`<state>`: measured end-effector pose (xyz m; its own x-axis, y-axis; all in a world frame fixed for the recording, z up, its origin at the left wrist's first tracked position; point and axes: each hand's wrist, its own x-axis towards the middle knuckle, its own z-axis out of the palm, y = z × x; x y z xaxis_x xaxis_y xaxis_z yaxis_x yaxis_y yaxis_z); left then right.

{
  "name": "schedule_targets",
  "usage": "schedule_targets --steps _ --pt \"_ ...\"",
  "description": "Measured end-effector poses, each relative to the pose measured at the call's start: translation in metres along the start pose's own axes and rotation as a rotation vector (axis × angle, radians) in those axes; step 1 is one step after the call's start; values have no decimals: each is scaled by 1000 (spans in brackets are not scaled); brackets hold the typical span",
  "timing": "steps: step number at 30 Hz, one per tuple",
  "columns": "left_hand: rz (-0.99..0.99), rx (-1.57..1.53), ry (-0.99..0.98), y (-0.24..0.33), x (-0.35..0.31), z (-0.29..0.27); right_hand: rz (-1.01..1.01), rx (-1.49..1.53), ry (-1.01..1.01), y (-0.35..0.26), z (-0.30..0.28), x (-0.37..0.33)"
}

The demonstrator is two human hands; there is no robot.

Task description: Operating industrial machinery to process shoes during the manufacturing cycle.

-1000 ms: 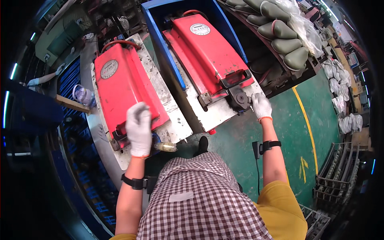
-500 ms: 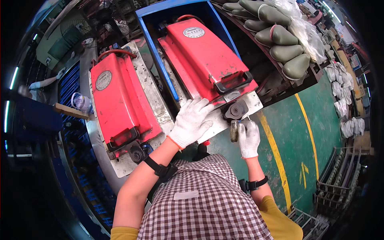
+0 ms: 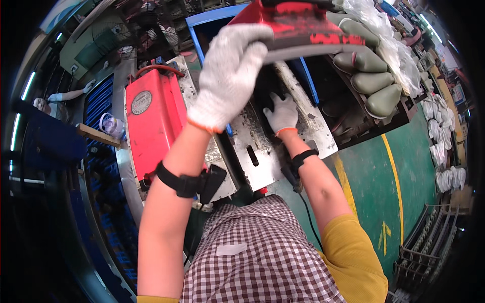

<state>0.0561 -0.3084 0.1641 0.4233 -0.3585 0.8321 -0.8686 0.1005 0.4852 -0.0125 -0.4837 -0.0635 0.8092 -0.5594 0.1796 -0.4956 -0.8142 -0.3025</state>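
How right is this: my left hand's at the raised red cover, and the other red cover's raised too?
Not quite: the other red cover is down, not raised, in the head view; your left hand is at the raised red cover.

No lettering is legible: left of the raised red cover (image 3: 295,24), a lowered cover (image 3: 154,118) bears a round label (image 3: 141,102); to its right, the green floor (image 3: 369,177) bears a yellow arrow-like mark (image 3: 385,237).

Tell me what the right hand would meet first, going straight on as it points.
The right hand would probably meet the dark recess below the raised red cover; depth is unclear.
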Motion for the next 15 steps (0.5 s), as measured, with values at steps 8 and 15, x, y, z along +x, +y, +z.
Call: schedule_targets --steps 8,15 --pt "-300 -217 3 6 12 -32 288 1084 -177 50 -40 1" --pt "-1081 -510 85 -9 -139 -64 208 1614 -412 23 -80 -105"
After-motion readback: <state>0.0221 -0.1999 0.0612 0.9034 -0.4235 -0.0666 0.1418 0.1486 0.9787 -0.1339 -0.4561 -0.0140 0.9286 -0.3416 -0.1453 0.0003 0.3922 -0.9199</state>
